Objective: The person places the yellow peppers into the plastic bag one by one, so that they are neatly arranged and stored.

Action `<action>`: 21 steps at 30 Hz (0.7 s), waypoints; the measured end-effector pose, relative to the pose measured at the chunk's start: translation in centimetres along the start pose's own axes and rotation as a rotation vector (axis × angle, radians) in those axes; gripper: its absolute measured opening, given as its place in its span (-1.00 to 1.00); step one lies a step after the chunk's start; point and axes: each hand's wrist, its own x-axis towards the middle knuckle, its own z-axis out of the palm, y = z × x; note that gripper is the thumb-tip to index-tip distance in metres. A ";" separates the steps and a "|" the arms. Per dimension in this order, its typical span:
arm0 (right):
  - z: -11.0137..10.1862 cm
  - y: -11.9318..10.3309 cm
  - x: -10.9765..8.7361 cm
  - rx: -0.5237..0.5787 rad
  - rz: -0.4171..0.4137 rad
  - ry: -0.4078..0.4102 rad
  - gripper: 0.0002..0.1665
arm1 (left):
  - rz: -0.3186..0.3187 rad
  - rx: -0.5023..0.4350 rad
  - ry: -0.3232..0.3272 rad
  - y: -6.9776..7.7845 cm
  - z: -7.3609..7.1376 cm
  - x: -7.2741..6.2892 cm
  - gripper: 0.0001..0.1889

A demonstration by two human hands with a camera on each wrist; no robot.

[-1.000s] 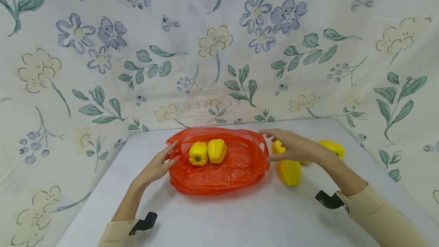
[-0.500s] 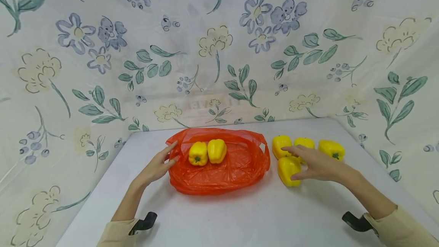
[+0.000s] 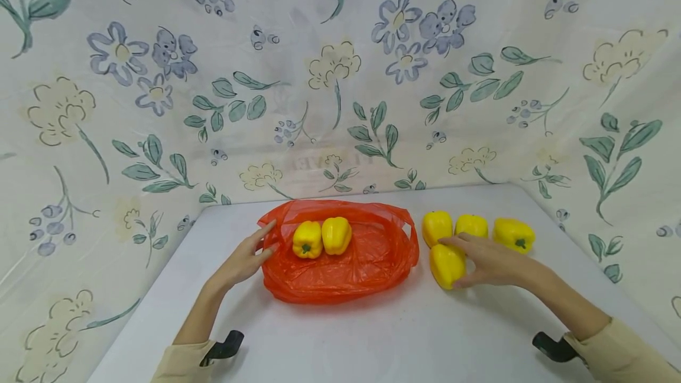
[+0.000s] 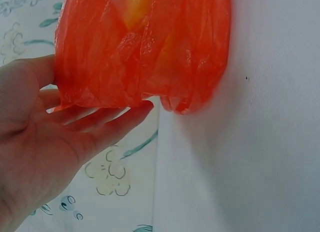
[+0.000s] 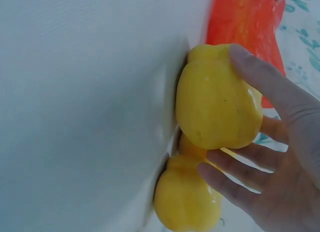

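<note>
A red plastic bag (image 3: 340, 279) lies spread with its mouth facing up, and two yellow bell peppers (image 3: 336, 235) rest inside. My left hand (image 3: 245, 262) holds the bag's left side, thumb and fingers at its edge; in the left wrist view the fingers pass partly behind the red plastic. To the right of the bag, my right hand (image 3: 489, 260) grips the nearest yellow bell pepper (image 3: 446, 266). The right wrist view has the thumb on one side of this pepper (image 5: 217, 100) and the fingers around the other.
Behind the gripped pepper stand two more yellow bell peppers (image 3: 437, 226), close together. Another yellow pepper (image 3: 513, 234) lies on its side farther right, stem facing front. Everything sits on a white table (image 3: 340, 341), with a floral curtain (image 3: 330, 105) at its back edge.
My right hand has moved from the bag's right edge over to the nearest pepper on the right and closed its fingers on it. The left hand has stayed at the bag.
</note>
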 end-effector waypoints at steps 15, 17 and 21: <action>0.3 0.0 0.4 -0.008 0.035 -0.032 0.03 | 0.004 -0.012 -0.001 0.0 0.3 0.2 -0.32; 0.4 -0.1 0.3 -0.006 0.033 -0.033 0.04 | 0.001 -0.012 -0.002 0.0 0.3 0.1 -0.32; 0.5 -0.2 0.2 -0.002 0.027 -0.031 0.06 | 0.011 -0.005 -0.003 0.1 0.2 0.0 -0.32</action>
